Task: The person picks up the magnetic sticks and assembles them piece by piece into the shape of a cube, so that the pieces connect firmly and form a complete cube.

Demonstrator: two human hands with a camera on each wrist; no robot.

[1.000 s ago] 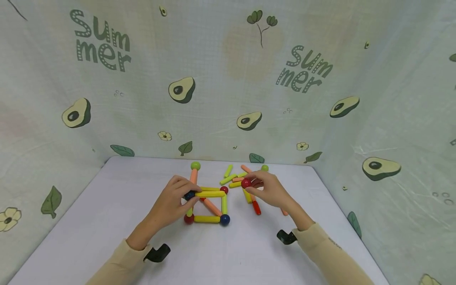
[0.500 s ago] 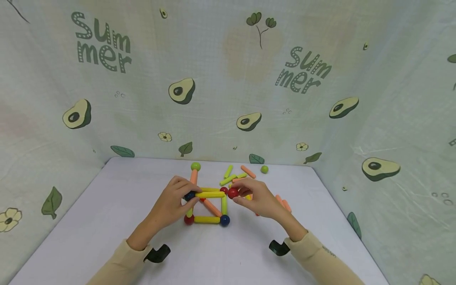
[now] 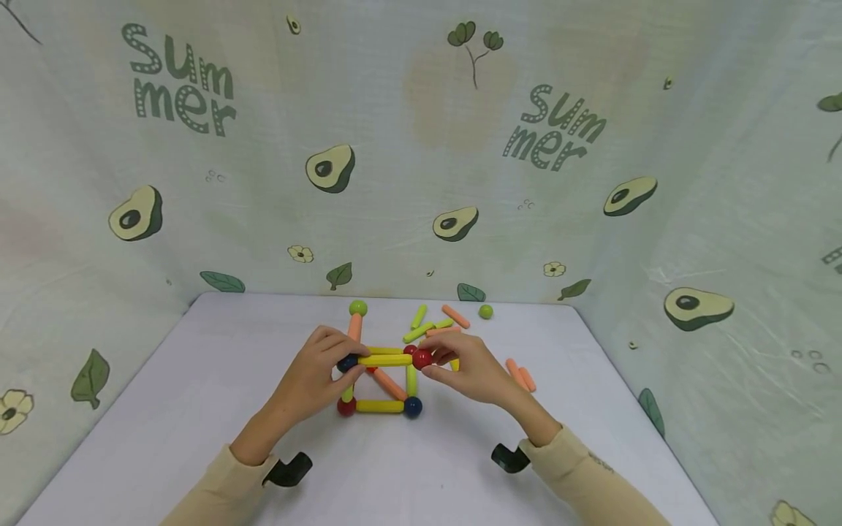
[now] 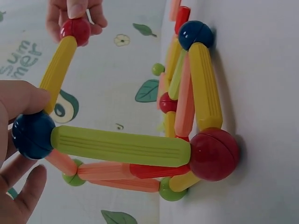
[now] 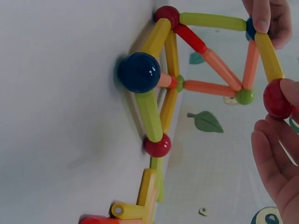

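red ball (image 5: 276, 99), pinched by the right hand (image 3: 468, 367), is now meeting the yellow rod (image 3: 387, 360), apparently capping it; left hand (image 3: 321, 365) is gripping the blue ball (image 4: 33, 135).

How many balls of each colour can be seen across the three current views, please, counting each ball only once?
Red balls: 3
Blue balls: 2
Green balls: 3
Total: 8

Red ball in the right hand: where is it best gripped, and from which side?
Probably pinch the red ball across its round sides from the person's right: the yellow stick meets it on the left, leaving the opposite side to the right hand.
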